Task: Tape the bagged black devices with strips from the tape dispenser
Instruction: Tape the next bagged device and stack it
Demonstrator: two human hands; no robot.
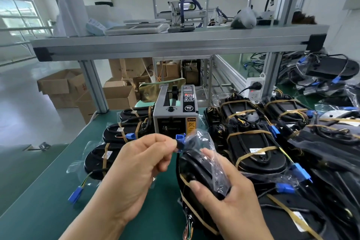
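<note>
At a packing bench, a person holds one bagged black device in the lower centre of the frame, raised just in front of the grey tape dispenser at mid-frame. The right hand grips the device's rounded body from the lower right, thumb and fingers curled over the plastic. The left hand, reaching in from the lower left with the wrist turned inward, pinches the blue connector at the bag's gathered top between thumb and forefinger. The device looks rigid and moderately weighty, a hard moulded shell. Its clear bag is thin, crinkled and likely slippery, so a hold on the solid body seems safer than one on loose film. The wire lead behind the connector appears too delicate to take any load. Devices already bound with tan strips lie on the green mat at centre left, and more are heaped at the right of the frame. No cut strip can be made out at the dispenser's mouth.
</note>
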